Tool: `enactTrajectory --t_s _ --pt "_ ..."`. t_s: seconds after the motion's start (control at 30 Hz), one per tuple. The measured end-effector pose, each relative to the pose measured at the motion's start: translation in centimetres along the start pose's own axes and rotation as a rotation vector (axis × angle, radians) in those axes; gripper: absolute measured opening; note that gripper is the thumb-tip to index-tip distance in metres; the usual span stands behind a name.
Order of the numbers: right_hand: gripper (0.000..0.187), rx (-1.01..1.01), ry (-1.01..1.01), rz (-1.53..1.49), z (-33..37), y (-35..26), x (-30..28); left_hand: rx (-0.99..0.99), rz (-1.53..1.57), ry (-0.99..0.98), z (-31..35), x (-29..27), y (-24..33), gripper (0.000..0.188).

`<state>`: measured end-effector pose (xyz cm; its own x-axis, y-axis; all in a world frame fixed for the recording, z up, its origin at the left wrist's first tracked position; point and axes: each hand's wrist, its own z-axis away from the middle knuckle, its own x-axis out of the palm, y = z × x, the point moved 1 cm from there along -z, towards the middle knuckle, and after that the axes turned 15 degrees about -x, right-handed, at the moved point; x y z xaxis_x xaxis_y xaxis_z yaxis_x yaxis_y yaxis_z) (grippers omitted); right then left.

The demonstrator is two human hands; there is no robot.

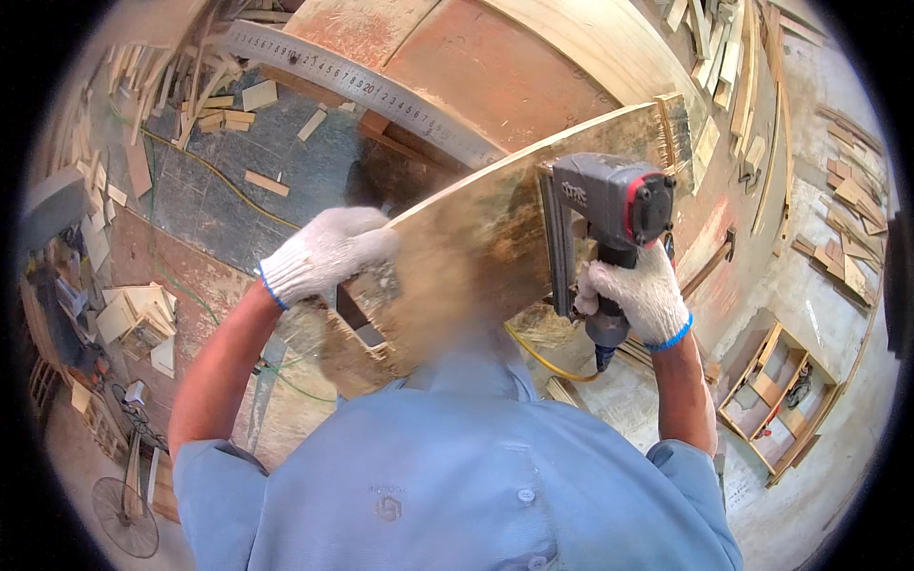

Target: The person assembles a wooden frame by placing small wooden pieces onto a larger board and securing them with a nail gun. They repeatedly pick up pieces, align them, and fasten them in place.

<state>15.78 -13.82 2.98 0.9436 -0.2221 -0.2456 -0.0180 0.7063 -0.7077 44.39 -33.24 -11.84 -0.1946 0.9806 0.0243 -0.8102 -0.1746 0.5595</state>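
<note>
Gripping the grey nail gun (609,205) by its handle, my right hand (636,295) presses it against the plywood board (486,238), whose upper edge my left hand (328,249) closes over, beneath the steel ruler (367,88).

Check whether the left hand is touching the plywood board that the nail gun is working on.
Touching. The head view shows the gloved left hand laid over the near edge of the plywood board, with no gap visible, while the right hand grips the nail gun.
</note>
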Motion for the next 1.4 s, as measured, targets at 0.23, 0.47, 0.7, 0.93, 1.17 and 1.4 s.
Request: enactTrajectory --t_s 0.23,0.47,0.7,0.93,1.17,1.4 --pt "0.042 -0.014 0.013 -0.039 -0.2 0.6 1.2 0.036 -0.048 -0.017 -3.8 0.1 3.8 0.044" --pt "0.041 0.006 0.043 -0.026 0.1 -1.0 1.7 0.134 -0.167 -0.043 -5.3 0.6 6.0 0.049" --pt "0.042 0.044 0.016 -0.038 0.7 0.7 2.8 0.087 -0.150 -0.057 -7.1 1.9 7.1 0.055" --pt "0.044 -0.012 0.048 -0.048 1.1 0.6 3.6 0.157 -0.063 -0.159 -5.9 1.0 5.7 0.053" --pt "0.037 0.008 -0.003 0.043 1.8 -0.7 4.9 0.120 -0.209 -0.175 -5.2 -0.1 5.5 0.047" --pt "0.025 0.035 -0.030 0.069 1.1 -0.6 5.6 0.110 -0.243 -0.109 -5.4 0.2 6.0 0.047"
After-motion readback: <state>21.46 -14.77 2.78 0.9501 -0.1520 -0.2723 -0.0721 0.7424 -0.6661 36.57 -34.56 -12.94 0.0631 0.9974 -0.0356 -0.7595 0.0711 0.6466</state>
